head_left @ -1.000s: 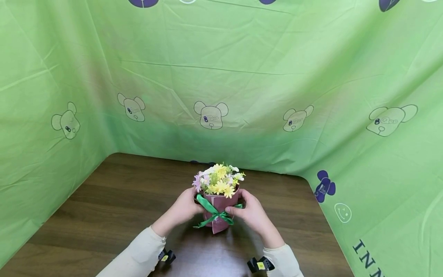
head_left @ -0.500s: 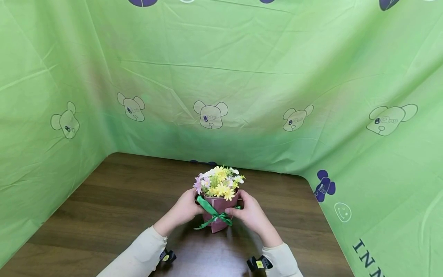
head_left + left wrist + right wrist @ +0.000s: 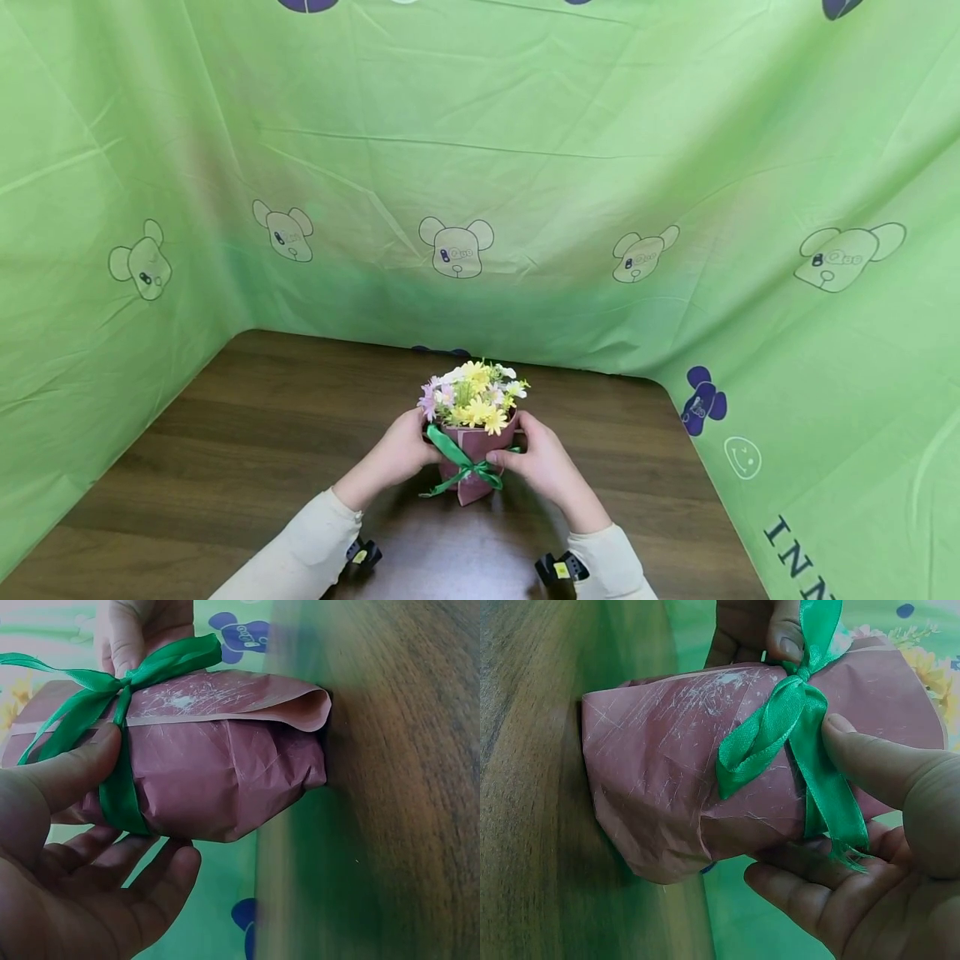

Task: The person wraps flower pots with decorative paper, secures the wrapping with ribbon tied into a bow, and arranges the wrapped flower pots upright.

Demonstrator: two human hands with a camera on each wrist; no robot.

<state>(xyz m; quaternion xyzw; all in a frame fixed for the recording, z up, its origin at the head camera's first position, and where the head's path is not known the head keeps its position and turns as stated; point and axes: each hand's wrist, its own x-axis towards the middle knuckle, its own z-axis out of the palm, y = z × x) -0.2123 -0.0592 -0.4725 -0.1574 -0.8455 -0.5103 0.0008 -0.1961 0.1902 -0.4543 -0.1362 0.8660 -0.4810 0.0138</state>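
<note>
Between my two hands stands a small pot of flowers wrapped in mauve paper [image 3: 478,440], with yellow, white and lilac blossoms [image 3: 474,400] on top. A green ribbon [image 3: 474,470] is tied round the wrapper in a bow at the front. My left hand [image 3: 405,448] grips the left side, its thumb on the ribbon in the left wrist view and its fingers beneath the wrapper's far side. My right hand [image 3: 549,463] holds the right side, thumb on the paper beside the bow. In both wrist views the folded wrapper bottom [image 3: 277,754] meets the tabletop; the paper shows whitish scuffs [image 3: 731,690].
The brown wooden table [image 3: 285,417] extends to both sides and behind the pot. Green cloth [image 3: 525,192] printed with bear heads walls it in at the back, left and right. Black wrist devices [image 3: 561,570] sit at the cream sleeves [image 3: 300,550].
Compared with one second ago, the blossoms sit slightly lower in the head view and the pot has shifted a little. Both hands keep their hold, almost still over the last half second.
</note>
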